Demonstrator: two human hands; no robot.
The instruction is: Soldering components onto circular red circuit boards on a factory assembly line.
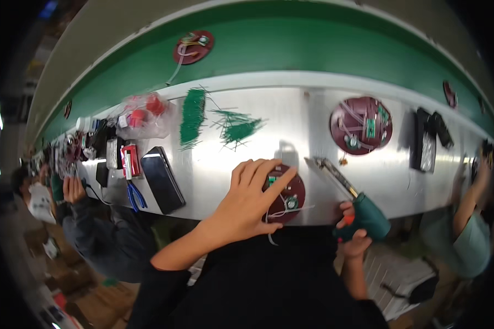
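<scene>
At the table's near edge, my left hand (250, 200) grips a maroon round plate (295, 192) from its left side. My fingers reach over the top and the thumb lies at the bottom. A small green circuit board, a round part and pale wires sit on this plate. To its right, my right hand (352, 236) is wrapped round the handle of a green pistol-shaped soldering gun (370, 216) with a red trigger. Its long metal tip points up and left, apart from the plate. Beyond the gun lies a larger maroon round plate (361, 126) with wires and green boards.
Green cable ties (192, 118) lie in a bundle, with a loose pile (239, 129) beside them. Left of these are a phone (162, 180), blue-handled pliers (135, 196) and a plastic bag (148, 118). A green conveyor belt (291, 44) carries more plates. Co-workers sit on both sides.
</scene>
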